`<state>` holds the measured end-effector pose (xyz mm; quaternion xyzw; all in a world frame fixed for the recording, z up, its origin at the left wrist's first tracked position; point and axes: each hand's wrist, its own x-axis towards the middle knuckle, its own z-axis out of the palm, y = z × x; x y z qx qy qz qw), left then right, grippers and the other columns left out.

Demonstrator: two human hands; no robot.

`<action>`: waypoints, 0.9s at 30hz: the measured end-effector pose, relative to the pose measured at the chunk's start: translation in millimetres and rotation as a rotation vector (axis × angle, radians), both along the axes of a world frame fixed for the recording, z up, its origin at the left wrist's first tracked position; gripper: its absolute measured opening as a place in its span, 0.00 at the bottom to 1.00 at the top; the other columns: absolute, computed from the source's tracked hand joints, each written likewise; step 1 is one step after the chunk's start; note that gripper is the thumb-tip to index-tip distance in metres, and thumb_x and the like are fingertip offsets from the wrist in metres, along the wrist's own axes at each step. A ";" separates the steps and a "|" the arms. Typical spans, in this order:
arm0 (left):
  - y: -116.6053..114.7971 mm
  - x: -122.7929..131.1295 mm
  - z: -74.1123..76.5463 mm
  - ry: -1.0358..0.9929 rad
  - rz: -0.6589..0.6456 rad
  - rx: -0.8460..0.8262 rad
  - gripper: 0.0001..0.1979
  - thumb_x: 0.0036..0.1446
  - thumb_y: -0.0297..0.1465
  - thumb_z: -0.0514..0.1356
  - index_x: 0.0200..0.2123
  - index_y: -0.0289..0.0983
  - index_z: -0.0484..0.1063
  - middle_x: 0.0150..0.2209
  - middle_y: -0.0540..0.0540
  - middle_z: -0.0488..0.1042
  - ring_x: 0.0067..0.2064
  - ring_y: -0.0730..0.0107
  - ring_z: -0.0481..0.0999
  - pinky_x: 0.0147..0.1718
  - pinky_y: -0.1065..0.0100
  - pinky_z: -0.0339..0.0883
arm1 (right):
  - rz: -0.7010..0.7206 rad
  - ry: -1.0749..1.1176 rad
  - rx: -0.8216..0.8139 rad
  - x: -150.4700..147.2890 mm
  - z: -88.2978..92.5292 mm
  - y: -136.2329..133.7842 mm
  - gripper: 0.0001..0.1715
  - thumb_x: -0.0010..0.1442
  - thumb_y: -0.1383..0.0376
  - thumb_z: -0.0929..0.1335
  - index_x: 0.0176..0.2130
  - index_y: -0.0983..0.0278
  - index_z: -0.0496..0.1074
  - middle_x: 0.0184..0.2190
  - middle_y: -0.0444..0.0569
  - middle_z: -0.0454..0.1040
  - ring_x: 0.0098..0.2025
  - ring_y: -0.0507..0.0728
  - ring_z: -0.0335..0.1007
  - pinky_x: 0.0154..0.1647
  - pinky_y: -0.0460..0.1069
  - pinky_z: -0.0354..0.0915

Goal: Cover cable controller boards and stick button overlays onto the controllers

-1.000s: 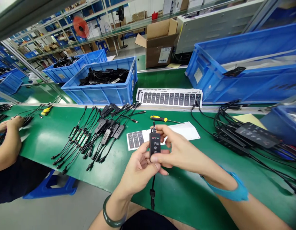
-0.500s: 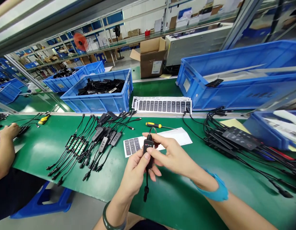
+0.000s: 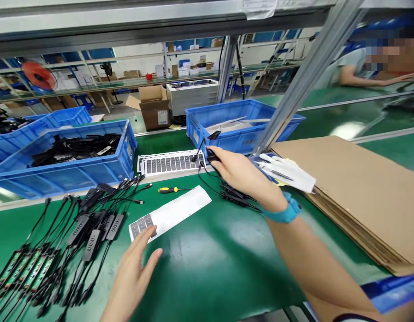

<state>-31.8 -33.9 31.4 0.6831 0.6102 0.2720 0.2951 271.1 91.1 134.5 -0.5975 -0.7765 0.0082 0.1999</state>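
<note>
My right hand [image 3: 238,176] is stretched out to the back right, its fingers closed around a small black cable controller [image 3: 212,155] that my fingers partly cover. Below that hand lies a bundle of black cabled controllers [image 3: 234,195]. My left hand [image 3: 133,268] is empty, thumb and fingers apart, just above the bench. Its fingertips overlap the near end of a white label sheet [image 3: 180,209], which carries a few grey button labels. To its left are several grey-topped cable controllers [image 3: 92,245] and open green circuit boards [image 3: 42,270] with leads.
A yellow and black screwdriver [image 3: 168,190] lies behind the label sheet. Stacked label sheets [image 3: 173,163] sit at the back. Blue bins [image 3: 103,176] line the bench's rear. A metal post [image 3: 294,85] and stacked cardboard [image 3: 354,192] stand right. A person [image 3: 351,67] works beyond.
My hands have come apart. The right one has carried the black controller away to the back right; the left has let go and opened near the label sheet. The view has turned right.
</note>
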 end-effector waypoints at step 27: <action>-20.1 -21.3 -41.2 0.379 0.101 0.118 0.22 0.61 0.23 0.53 0.58 0.37 0.63 0.53 0.37 0.72 0.55 0.53 0.72 0.53 0.50 0.69 | 0.456 0.854 -0.279 -135.0 -99.2 -19.6 0.10 0.63 0.60 0.65 0.33 0.62 0.69 0.31 0.47 0.69 0.31 0.54 0.66 0.29 0.47 0.63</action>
